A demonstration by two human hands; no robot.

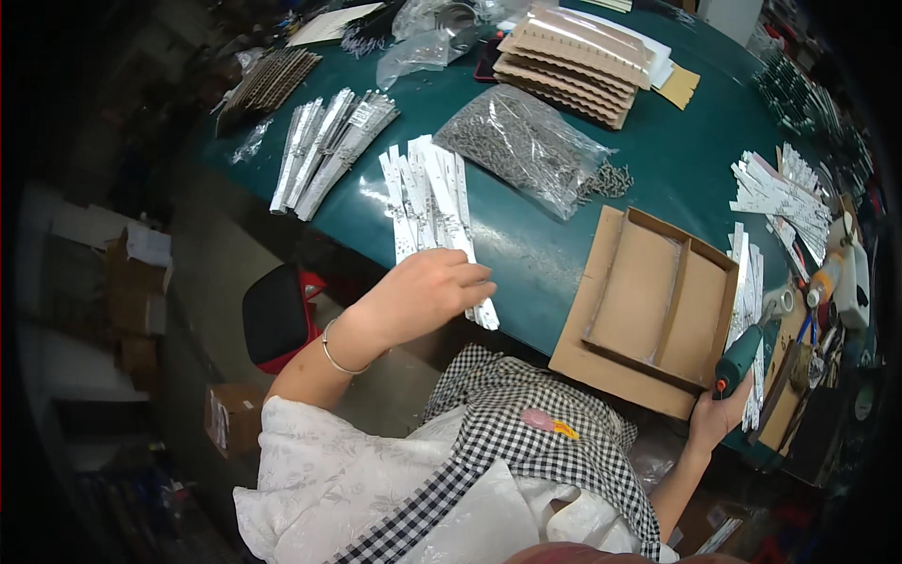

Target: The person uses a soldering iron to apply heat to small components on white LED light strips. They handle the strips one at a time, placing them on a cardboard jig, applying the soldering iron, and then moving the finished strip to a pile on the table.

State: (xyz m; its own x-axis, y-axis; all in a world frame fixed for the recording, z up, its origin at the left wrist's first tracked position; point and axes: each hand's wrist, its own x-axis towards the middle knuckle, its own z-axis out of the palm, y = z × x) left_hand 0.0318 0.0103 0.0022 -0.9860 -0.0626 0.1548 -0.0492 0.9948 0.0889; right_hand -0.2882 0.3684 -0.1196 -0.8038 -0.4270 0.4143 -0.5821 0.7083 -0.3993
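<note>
In the middle of the frame, the left hand (432, 287) lies over the lower end of a loose pile of white strips (427, 193), its fingers bent; whether it pinches any of them cannot be told, since the back of the hand hides the contact. At the lower right, the right hand (719, 415) is closed around a green handheld tool (740, 360), just beside the lower right corner of a shallow cardboard tray (686, 301) with a divider. The pile of strips rests near the front edge of the green table (526, 282), left of the tray. Above and between them lies a clear bag of small metal pieces (521, 141), some spilling from its right end. Bundles of strips (334, 150) lie at the upper left, and a stack of wavy-edged cardboard (575, 61) sits at the top. Along the right side are more white strips (785, 197), fanned out near a white bottle (853, 287).
</note>
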